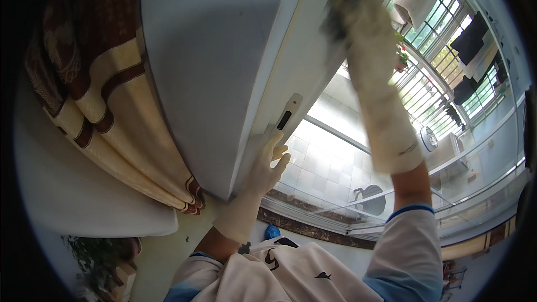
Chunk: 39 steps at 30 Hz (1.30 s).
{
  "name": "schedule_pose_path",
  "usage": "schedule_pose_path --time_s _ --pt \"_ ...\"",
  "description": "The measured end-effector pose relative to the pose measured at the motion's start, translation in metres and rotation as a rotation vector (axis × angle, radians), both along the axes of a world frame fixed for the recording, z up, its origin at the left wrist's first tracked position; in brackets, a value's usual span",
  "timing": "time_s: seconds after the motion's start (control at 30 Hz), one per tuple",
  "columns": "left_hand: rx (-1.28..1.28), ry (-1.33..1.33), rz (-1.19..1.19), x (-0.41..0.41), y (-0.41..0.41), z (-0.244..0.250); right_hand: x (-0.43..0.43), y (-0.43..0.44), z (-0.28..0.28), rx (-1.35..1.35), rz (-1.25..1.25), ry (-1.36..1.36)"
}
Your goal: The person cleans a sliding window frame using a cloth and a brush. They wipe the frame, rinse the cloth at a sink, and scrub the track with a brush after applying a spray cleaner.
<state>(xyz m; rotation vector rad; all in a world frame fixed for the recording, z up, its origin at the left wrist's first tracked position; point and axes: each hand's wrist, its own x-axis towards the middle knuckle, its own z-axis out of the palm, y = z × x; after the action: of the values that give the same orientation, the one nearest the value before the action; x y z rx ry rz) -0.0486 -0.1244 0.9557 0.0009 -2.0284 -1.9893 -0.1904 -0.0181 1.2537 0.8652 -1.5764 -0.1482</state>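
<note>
My right hand [364, 19], in a cream rubber glove, is raised high at a white door frame [312, 56]. It grips a dark grey cloth [335, 16] against or close to the frame; both are blurred by motion. Lower down, my left hand [265, 165] wears a matching glove and holds nothing. Its fingers are apart, just beneath a recessed door handle [289, 112] with a black slot. Whether the fingertips touch the frame cannot be told.
Left of the frame is a pale wall [209, 71], then a brown and cream curtain [126, 92]. Through the doorway lie a tiled floor [319, 155], hanging laundry [472, 40] and barred windows [423, 88]. A dark stone threshold [310, 227] runs below, near a blue bag [272, 231].
</note>
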Motion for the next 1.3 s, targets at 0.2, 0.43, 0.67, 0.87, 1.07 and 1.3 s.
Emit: schedule_pose_path --time_s 0.2,0.43,0.67,0.87,1.07,1.3 --pt "0.010 0.003 -0.016 0.014 -0.014 -0.025 -0.001 0.030 -0.169 0.766 -0.201 -0.449" --pt "0.090 -0.108 -0.012 0.039 -0.022 -0.056 0.016 0.011 -0.073 0.129 0.085 -0.214" --pt "0.054 -0.165 -0.033 0.067 -0.018 -0.086 0.031 0.058 -0.297 0.615 0.014 -0.782" --pt "0.037 -0.314 -0.006 0.115 -0.036 -0.119 0.063 0.005 -0.248 -0.449 0.736 -1.165" --pt "-0.026 -0.417 -0.285 0.098 -0.033 -0.088 0.068 -0.075 -0.315 -0.933 0.592 -0.977" --pt "-0.033 -0.663 -0.178 0.109 -0.018 -0.118 0.129 0.029 -0.446 -1.147 0.248 -2.047"
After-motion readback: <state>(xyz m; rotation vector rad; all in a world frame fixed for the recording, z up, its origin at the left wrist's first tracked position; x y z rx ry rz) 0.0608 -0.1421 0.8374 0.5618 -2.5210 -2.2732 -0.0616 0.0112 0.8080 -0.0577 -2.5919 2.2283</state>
